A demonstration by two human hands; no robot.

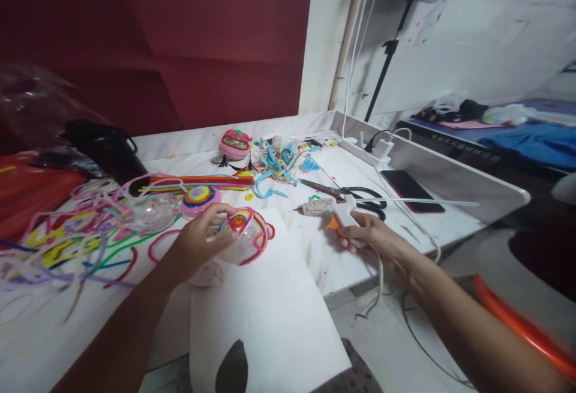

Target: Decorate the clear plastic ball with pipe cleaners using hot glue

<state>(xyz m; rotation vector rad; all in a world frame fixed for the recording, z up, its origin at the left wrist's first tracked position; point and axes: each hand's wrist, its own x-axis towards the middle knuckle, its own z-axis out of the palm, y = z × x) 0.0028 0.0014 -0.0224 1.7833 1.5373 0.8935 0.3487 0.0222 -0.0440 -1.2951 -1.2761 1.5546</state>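
My left hand [202, 238] is closed on a clear plastic ball [246, 243], thumb and fingers pinching its left side. Pink, red, yellow and orange pipe cleaners are stuck around that ball. A white hot glue gun [345, 213] with an orange trigger sits in the grip of my right hand [371, 234], and a long translucent glue stick [432, 201] sticks out from it to the right. Below the ball lies a white paper sheet [270, 321] with a dark leaf shape [233, 369]. Black-handled scissors [335, 190] rest just beyond the glue gun.
Loose pipe cleaners [96, 249] are heaped at the left near a black bottle [105, 153]. Two more decorated balls, one pink and blue [200, 198] and one pink and red [235, 144], stand farther back. A phone [411, 190] lies beside the right ledge, near a power cord.
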